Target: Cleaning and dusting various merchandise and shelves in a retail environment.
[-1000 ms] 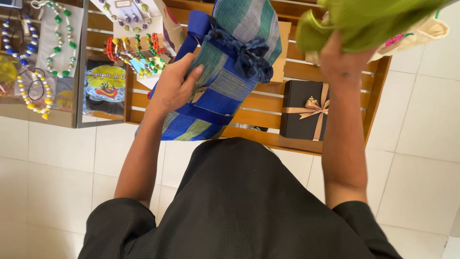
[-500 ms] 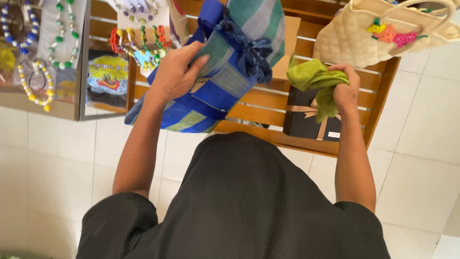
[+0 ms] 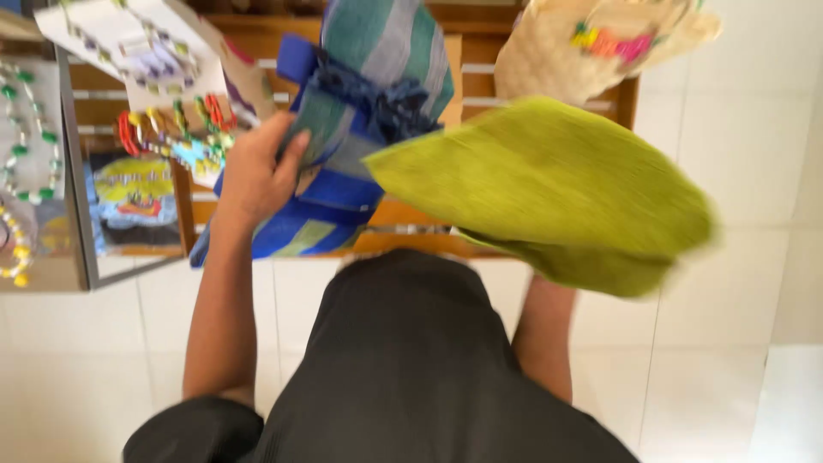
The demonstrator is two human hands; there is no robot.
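a blue and green striped cloth bag (image 3: 360,129) is gripped at its side by the left hand (image 3: 253,176) and held above a slatted wooden table (image 3: 411,236). a green cloth (image 3: 549,193), blurred and spread wide, is raised over the right hand, which is hidden, so its grip cannot be told. the handling step seems under way; steady, separate holds are called for.

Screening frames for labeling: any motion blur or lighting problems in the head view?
Head view: heavy motion blur on the green cloth, which hides the right hand; the left hand on the blue striped bag is soft but readable; the woven bag and bead necklaces are smeared; light is even and diffuse, with no glare or hard shadows.
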